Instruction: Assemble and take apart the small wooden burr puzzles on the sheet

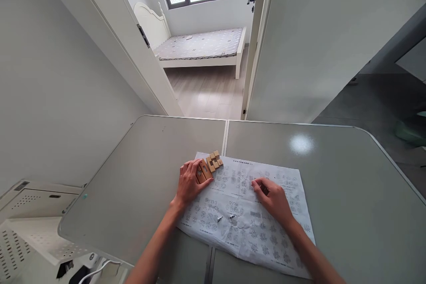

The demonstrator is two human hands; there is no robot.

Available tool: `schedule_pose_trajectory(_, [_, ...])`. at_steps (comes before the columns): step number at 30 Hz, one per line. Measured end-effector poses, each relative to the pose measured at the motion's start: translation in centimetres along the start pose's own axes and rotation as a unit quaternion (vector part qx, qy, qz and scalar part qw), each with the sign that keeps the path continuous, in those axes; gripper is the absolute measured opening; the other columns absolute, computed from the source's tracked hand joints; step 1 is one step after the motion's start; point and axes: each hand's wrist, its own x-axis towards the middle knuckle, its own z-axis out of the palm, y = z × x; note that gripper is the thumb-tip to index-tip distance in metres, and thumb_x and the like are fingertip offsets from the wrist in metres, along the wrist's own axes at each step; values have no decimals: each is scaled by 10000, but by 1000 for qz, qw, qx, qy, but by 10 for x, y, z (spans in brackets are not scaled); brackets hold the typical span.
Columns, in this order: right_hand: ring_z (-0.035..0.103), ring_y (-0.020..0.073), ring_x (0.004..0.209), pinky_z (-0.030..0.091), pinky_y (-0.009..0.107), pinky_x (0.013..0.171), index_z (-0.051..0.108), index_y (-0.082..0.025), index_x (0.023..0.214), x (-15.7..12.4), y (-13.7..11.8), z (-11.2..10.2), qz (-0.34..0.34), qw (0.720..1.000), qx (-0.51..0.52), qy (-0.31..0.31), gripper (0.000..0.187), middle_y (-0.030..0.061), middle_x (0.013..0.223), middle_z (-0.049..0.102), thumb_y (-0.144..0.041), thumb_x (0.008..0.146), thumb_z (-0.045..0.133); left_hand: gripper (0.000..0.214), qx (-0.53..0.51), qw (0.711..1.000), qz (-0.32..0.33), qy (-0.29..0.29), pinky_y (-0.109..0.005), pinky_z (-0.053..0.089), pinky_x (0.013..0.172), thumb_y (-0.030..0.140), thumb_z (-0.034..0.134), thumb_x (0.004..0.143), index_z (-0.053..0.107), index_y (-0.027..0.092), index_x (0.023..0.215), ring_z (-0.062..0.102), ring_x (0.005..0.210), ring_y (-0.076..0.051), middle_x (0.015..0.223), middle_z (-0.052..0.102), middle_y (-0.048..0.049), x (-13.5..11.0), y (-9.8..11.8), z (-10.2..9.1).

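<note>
On the creased instruction sheet (239, 195), printed with small puzzle diagrams, my left hand (189, 184) is closed around brown wooden puzzle pieces (205, 169), thumb along the near side and fingers over the far left. Just beyond them lies a lighter, notched wooden puzzle (214, 160). My right hand (271, 193) rests on the right half of the sheet with its fingers curled in and thumb near the index finger. Whether anything is inside that hand is hidden. Nearer to me, two small shiny metal pieces (219, 219) lie on the paper.
The grey folding table (346, 177) has a seam down its middle and a pale metal rim. At the lower left stands a white perforated metal unit (36, 217) with a white cable (100, 270). Beyond the table, a doorway opens onto a bed (203, 44).
</note>
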Motion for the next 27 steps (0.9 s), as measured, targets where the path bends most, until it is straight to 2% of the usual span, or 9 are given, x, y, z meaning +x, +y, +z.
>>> schedule_pose_trajectory(5, [605,198,606,458,293,610,685,-225,828,1,-2,-2,1,1000,-3,-2,429,27,690,691,-542,1035,482,719,-3,1000,4,0,-512,416,1112,453,793,863,468,289,1482,557,1305,-360,1425,629,-119,-7,3,-1])
schedule_pose_trajectory(9, [604,198,600,457,294,596,696,-227,833,1,-3,-3,1,1000,-1,-5,443,32,689,694,-556,1035,478,725,-1,1000,4,-4,-518,424,1108,438,780,873,450,293,1502,548,1321,-367,1437,621,-120,-23,10,-5])
schedule_pose_trajectory(13, [604,199,602,456,294,598,690,-228,834,1,-1,-2,5,1000,1,-4,440,29,686,686,-560,1032,482,729,-5,1000,16,-15,-521,418,1120,449,776,883,425,292,1503,527,1351,-366,1459,602,-121,-43,23,-6])
schedule_pose_trajectory(17, [591,194,597,445,292,603,680,-229,831,0,-1,-1,7,1000,0,-4,425,20,680,675,-548,1035,487,746,-29,997,44,-51,-530,411,1142,473,772,888,404,295,1513,515,1374,-362,1488,585,-117,-54,41,-2])
schedule_pose_trajectory(22, [603,198,609,447,289,613,679,-227,832,0,-3,-3,5,1000,-4,-3,410,24,692,687,-531,1034,491,774,-62,992,74,-78,-544,430,1131,438,815,850,424,286,1500,520,1368,-373,1480,586,-131,-48,67,6])
schedule_pose_trajectory(27, [615,201,617,459,293,623,682,-223,850,0,-3,-3,-2,1000,-3,-8,410,31,713,699,-530,1041,488,859,-92,982,119,-114,-557,432,1138,498,834,823,390,303,1531,529,1365,-372,1491,584,-122,-32,90,19])
